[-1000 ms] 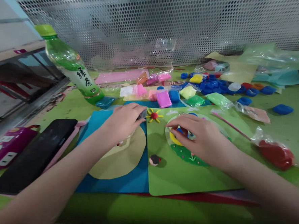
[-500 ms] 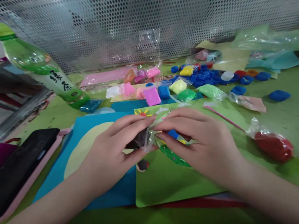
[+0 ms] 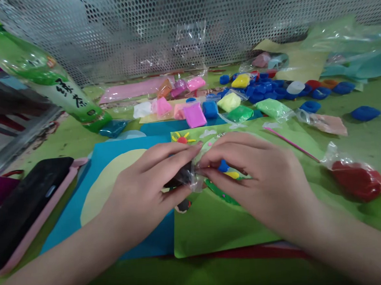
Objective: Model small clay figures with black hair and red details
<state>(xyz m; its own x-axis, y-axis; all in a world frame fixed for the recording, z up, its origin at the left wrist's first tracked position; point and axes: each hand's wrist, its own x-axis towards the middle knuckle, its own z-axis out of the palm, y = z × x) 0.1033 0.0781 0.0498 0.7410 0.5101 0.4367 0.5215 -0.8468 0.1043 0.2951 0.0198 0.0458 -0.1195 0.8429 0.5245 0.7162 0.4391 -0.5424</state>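
Far left: green plastic tea bottle (image 3: 49,82); nearer, black rectangular slab (image 3: 29,208). Left hand (image 3: 144,177) over blue paper sheet (image 3: 157,239), fingers closed round small clear plastic bag with dark contents (image 3: 195,183), which sits above the sheets' meeting edge. Right hand (image 3: 266,168), above green paper sheet (image 3: 221,228): thumb and forefinger pinched on the bag's right end. Far right: clear bag of red clay (image 3: 357,179) on the green surface (image 3: 378,148).

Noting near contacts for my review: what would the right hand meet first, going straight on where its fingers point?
Likely the clear plastic bag with dark contents, seemingly pinched by the right hand; beyond it, the left hand, though depth is unclear.
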